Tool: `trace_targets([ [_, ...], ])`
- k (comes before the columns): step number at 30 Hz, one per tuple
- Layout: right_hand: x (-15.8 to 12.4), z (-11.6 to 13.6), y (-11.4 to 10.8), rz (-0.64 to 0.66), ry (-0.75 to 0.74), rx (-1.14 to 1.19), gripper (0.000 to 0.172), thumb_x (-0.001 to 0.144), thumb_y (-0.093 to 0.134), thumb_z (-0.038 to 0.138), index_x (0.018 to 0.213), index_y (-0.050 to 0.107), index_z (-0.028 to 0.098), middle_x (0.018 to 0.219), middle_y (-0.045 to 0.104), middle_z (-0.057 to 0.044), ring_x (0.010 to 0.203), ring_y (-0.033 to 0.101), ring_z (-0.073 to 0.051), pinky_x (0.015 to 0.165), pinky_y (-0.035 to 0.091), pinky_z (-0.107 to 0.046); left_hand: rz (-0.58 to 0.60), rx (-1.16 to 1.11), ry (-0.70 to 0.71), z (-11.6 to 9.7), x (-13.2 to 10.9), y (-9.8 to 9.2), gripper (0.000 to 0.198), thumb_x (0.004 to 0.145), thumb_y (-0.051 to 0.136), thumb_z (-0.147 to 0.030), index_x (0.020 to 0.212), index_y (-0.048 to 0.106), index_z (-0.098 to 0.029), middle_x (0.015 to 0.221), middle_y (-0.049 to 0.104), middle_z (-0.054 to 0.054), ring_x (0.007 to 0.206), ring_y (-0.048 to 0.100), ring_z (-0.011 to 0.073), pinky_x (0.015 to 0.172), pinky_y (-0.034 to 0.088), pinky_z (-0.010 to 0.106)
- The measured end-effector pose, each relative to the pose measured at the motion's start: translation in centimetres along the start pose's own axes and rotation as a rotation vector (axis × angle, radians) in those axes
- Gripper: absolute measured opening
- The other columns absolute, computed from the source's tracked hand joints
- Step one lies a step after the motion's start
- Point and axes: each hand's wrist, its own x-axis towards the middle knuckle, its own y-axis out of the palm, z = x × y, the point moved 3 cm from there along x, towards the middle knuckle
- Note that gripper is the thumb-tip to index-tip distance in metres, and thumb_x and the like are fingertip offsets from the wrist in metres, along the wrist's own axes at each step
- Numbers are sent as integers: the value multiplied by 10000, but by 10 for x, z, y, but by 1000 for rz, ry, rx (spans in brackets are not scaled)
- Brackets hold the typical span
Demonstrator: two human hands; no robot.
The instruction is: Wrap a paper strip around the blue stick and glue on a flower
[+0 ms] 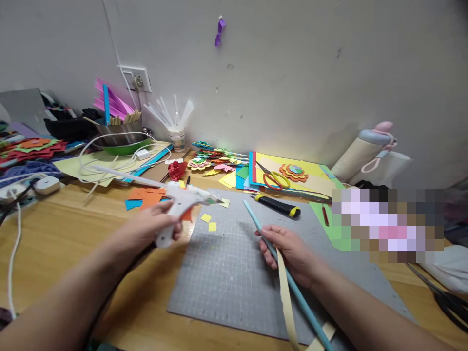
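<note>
A left hand (155,220) grips a white hot-glue gun (183,196), a right hand (288,247) a light-blue tube (300,294) with a cream paper strip (284,292) alongside, over the gray cutting mat (226,282) before us, near 3 yellow paper pieces (212,227).

A purple ribbon (220,31) hangs on the wall (292,83) above the desk (146,292), and a white socket (144,80) sits lower at left. Near the wall are a metal bowl (117,132) holding wooden sticks (126,118), a paper cup (177,142) of pale sticks (176,111) and a cream bottle (353,155). Scissors (269,172) lie beside a layered paper flower (293,172); a black-and-yellow cutter (277,205) rests on the gray mat (234,273).
</note>
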Motion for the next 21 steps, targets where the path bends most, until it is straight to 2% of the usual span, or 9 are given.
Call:
trace_targets([
  [1,1,1,-2,-24,-22,-26,247,790,716,344,871,587,149,589,625,18,406,555,-74,355,425,-154,116,-28,-86,8,7,15,102,554,650,-125,655,651,-110,481,571,20,435,486,104,435,347,188],
  [3,3,4,-6,-61,-45,-69,237,784,720,333,854,584,151,589,636,11,417,576,-86,363,443,-161,243,-82,-202,23,19,38,75,584,634,-172,636,627,-119,479,539,22,442,457,107,442,346,216],
  [7,3,6,-8,-127,-54,-120,223,795,684,352,837,569,166,555,636,16,365,555,-92,330,414,-169,291,-155,-223,39,38,63,120,668,642,-262,712,615,-153,463,468,-27,427,405,96,443,323,223],
  [12,1,9,-6,-176,-71,-131,297,804,658,429,918,590,163,472,578,51,283,439,-60,284,294,-149,262,-193,-172,49,45,61,200,716,655,-359,833,596,-207,580,566,-8,412,409,99,423,329,240],
  [17,-4,8,3,-91,-42,-59,364,793,661,442,982,617,134,521,559,50,311,391,-29,304,256,-143,275,-267,-113,60,41,59,255,657,701,-230,876,601,-144,721,651,35,459,450,79,453,373,220],
  [19,-8,7,9,-52,-20,-31,366,805,645,442,994,624,129,528,558,45,304,373,-24,302,245,-147,238,-303,-90,59,40,61,236,713,668,-256,890,631,-105,631,620,22,476,460,77,462,380,193],
  [21,-11,6,16,-16,-17,1,352,817,638,438,984,629,129,538,566,40,302,369,-20,306,242,-148,182,-333,-144,58,39,62,256,789,617,-290,923,661,-76,535,563,7,468,456,75,448,378,166],
])
